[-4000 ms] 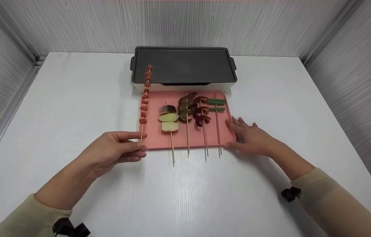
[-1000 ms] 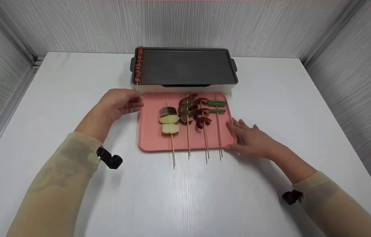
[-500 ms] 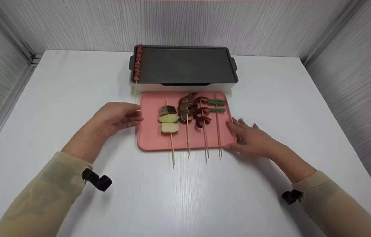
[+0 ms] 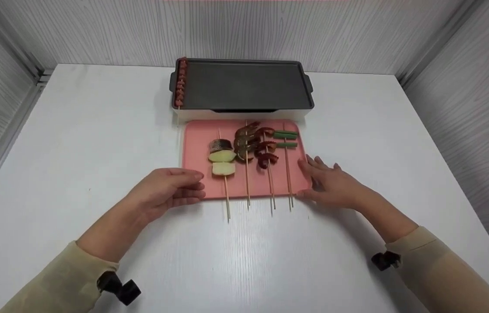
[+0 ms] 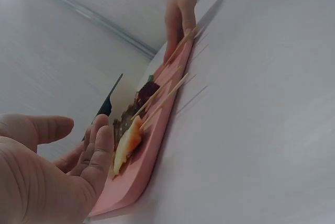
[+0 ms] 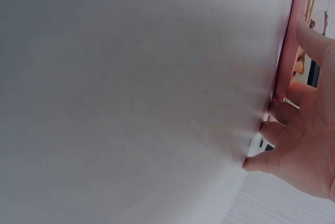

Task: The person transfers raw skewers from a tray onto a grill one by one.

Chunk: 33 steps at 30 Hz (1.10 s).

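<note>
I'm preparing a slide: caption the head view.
Red skewer on the griddle; left hand and right hand at a pink tray bearing shrimp and other skewers.

on a dial centred on the pink tray [image 4: 196, 143], with 12 farthest from the person, the dark griddle [image 4: 244, 87] blocks 12, just beyond the tray's far edge. a red-beaded skewer [image 4: 180, 82] lines the griddle's rim near 11; the plate to its right offers open room. the tray's strip towards 10 is passable, bounded inward by a pale, chunky skewer [image 4: 223, 156]. shrimp [image 4: 246, 143], dark curled pieces [image 4: 266, 161] and green stalks [image 4: 285, 135] crowd 12 to 2, leaving little passage; sticks jut out around 6. the left hand [image 4: 166, 191] obstructs 8, the right hand [image 4: 331, 184] nearly 4. bare table [image 4: 244, 261] gives room at 10, 2 and 6.
</note>
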### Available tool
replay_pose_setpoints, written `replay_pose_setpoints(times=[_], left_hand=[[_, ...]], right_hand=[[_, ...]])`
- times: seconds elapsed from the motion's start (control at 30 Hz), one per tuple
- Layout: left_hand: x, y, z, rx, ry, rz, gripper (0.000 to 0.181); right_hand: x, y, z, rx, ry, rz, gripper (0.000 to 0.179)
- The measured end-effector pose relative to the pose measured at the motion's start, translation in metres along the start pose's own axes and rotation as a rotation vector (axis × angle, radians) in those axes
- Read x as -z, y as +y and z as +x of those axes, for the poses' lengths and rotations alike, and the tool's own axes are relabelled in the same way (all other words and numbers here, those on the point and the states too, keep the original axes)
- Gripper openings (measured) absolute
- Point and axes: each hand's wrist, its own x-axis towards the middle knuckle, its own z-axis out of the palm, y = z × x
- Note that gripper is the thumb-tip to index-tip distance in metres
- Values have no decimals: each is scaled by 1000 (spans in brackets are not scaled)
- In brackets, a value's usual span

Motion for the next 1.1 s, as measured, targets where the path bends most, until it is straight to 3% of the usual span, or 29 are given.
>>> replay_pose_setpoints(times=[0.17, 0.57, 1.1], left_hand=[[-10, -16, -6, 23, -43, -5, 41], [-25, -43, -5, 98, -73, -29, 39], [-45, -54, 6, 134, -117, -31, 36]], right_hand=[[0, 0, 0, -1, 4, -1, 93], [-2, 2, 1, 0, 9, -3, 94], [0, 1, 0, -9, -13, 8, 95]])
